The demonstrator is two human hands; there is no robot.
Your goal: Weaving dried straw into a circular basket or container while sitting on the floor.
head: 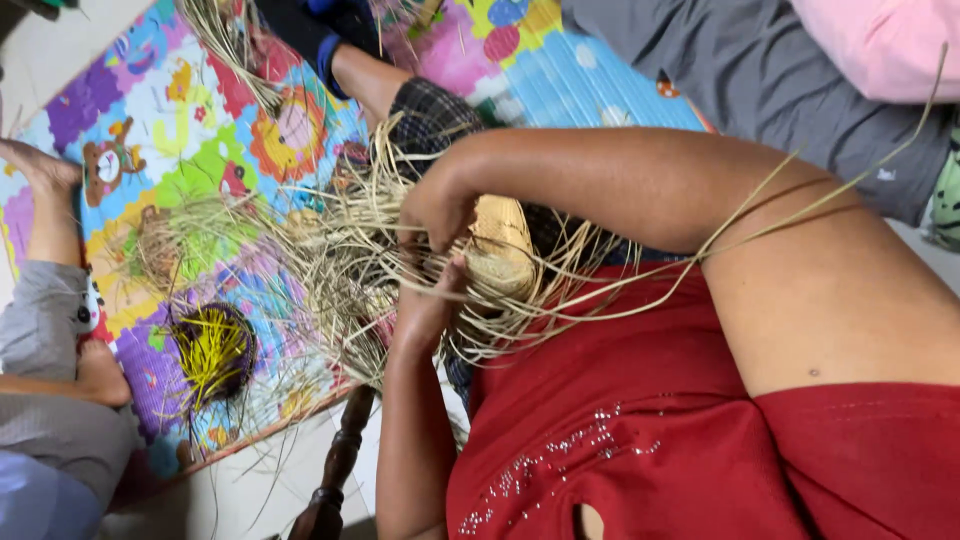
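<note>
Straw strands [340,250] half-hide both hands [435,255], which grip a partly woven straw piece [503,255] between them.

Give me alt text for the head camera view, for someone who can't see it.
A person in a red top works both hands, one hand above and the other hand below, on a partly woven straw piece with long loose strands. Beneath lies a bright patterned play mat holding a small yellow straw bundle; another person's foot rests at its edge.
</note>
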